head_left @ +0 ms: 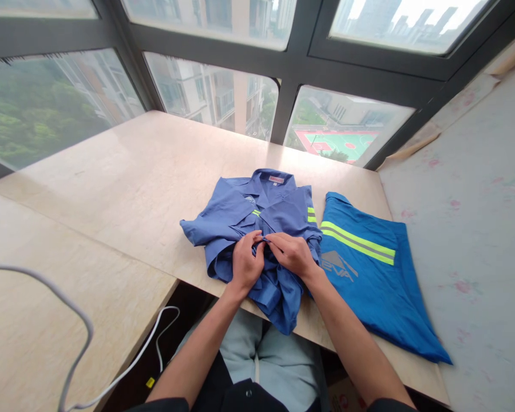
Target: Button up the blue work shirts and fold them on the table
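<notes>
A blue work shirt [223, 212] with yellow-green reflective stripes lies bunched on the ledge, its collar toward the window and its lower part hanging over the front edge. My left hand [248, 260] pinches the shirt's front edge near the middle. Close beside it, my right hand [292, 252] pinches the same front edge, with the fingertips of both hands almost meeting. Whatever small part of the placket sits between the fingers is mostly hidden. To the right of the shirt lies a folded brighter blue garment [369, 292] with a reflective stripe and a grey logo.
The pale stone-patterned ledge [124, 171] runs back to grey-framed windows [214, 91]. At the lower left, a white cable [81, 315] curves over the ledge and down into a dark gap. A floral-papered wall [476, 229] bounds the right side.
</notes>
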`<action>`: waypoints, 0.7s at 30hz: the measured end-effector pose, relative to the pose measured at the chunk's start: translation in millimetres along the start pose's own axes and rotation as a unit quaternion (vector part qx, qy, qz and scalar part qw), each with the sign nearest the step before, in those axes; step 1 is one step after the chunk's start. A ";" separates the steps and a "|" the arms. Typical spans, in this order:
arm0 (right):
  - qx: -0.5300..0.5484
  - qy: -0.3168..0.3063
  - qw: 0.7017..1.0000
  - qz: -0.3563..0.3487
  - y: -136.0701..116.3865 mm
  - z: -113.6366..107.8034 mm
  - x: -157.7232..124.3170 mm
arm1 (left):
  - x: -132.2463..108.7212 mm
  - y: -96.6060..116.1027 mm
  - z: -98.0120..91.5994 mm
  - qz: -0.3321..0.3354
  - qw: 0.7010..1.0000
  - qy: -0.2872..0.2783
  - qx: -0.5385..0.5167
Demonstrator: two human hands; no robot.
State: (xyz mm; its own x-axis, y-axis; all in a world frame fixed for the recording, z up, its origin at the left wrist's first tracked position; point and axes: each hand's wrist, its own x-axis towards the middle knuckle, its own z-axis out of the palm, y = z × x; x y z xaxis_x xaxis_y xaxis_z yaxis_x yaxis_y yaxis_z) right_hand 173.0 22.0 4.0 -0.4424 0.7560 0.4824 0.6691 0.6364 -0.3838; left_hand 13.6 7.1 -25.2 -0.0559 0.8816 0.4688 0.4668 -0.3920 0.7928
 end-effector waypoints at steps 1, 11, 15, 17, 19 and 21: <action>0.000 0.004 1.000 0.003 0.0 1.0 -0.5 | 0.2 0.1 0.0 -0.001 1.000 0.000 -0.001; 0.131 0.051 0.983 0.118 -1.5 5.8 3.7 | -0.7 1.5 -0.2 -0.035 0.999 0.005 -0.030; 0.182 0.049 0.970 0.153 -1.3 5.1 5.1 | 0.0 2.9 -1.6 -0.040 0.998 0.006 -0.040; 0.200 0.041 0.964 0.173 -1.0 3.9 5.9 | 0.3 3.4 -2.5 -0.035 0.998 0.002 -0.043; 0.220 0.025 0.955 0.196 0.5 2.0 6.9 | 0.3 3.6 -3.4 -0.030 0.999 -0.004 -0.042; 0.244 -0.002 0.945 0.215 3.6 -0.2 7.9 | 0.0 3.6 -4.3 -0.025 0.999 -0.010 -0.036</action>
State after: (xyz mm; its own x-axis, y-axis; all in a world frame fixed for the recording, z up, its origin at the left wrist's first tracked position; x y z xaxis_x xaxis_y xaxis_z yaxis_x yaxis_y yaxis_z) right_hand 172.1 30.2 6.5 -0.1945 0.9611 0.1961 0.4324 0.2634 -0.8624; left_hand 11.5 4.6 -20.7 -0.0598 0.9054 0.4204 0.3996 -0.3642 0.8412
